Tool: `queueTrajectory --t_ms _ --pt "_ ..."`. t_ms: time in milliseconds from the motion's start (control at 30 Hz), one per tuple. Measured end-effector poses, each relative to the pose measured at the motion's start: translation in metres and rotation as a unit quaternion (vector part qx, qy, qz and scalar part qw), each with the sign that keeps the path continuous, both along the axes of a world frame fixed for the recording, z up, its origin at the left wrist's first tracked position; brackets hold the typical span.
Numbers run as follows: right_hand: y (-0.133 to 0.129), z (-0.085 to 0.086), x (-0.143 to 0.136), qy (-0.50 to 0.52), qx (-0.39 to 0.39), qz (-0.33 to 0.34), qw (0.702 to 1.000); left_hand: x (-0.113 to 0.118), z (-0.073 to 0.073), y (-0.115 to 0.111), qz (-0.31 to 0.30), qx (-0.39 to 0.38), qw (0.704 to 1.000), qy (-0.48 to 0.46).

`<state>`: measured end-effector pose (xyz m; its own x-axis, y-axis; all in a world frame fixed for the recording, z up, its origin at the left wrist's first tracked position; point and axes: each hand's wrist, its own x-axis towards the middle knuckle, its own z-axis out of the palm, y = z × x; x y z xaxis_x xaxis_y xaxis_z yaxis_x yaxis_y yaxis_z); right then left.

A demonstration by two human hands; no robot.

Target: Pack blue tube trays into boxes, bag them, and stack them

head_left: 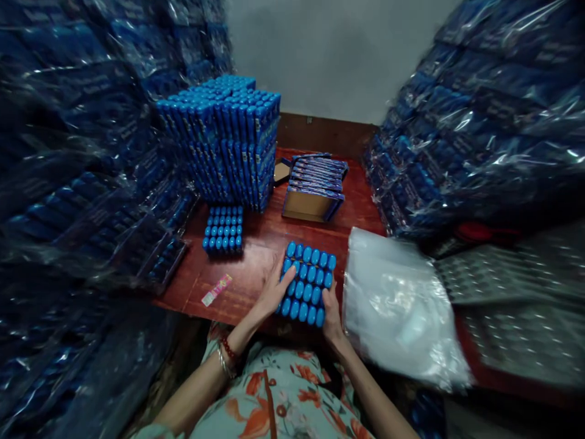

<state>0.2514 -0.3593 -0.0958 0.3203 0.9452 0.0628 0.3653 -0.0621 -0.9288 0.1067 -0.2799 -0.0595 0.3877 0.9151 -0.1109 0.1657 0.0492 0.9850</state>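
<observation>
Between both hands is a block of small blue-capped tubes (307,285), set in several rows with their rounded caps facing up, at the table's front edge. My left hand (275,288) grips its left side, the thumb lying over the caps. On the right side my right hand (333,310) presses against it, fingers partly hidden. A smaller group of the same tubes (223,229) stands to the left. Behind that rises a tall stack of blue tubes (228,146). A small pink printed strip (217,290) lies flat near my left hand.
Folded printed cartons (314,186) stand at the back of the red-brown table (260,250). Clear plastic bags (397,305) lie right of my hands, beside grey moulded trays (516,317). Shrink-wrapped blue packs tower at left (91,122) and right (493,116).
</observation>
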Motion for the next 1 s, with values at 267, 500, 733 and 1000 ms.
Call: queueTrajectory --t_ms 267,500,733,1000 --pt "-0.007 0.02 0.012 -0.112 -0.036 -0.076 0.99 -0.013 -0.001 0.003 0.027 0.028 0.988 0.148" --pt "0.051 0.058 0.019 -0.275 0.004 -0.014 0.961 0.026 0.031 0.04 -0.058 0.241 0.939 0.239" --pt "0.075 0.024 0.027 -0.103 -0.021 0.075 0.992 0.051 -0.005 0.049 -0.096 0.241 0.912 0.317" --pt "-0.052 0.007 0.135 -0.278 -0.083 -0.044 0.956 0.007 0.005 0.026 0.025 0.171 0.979 0.104"
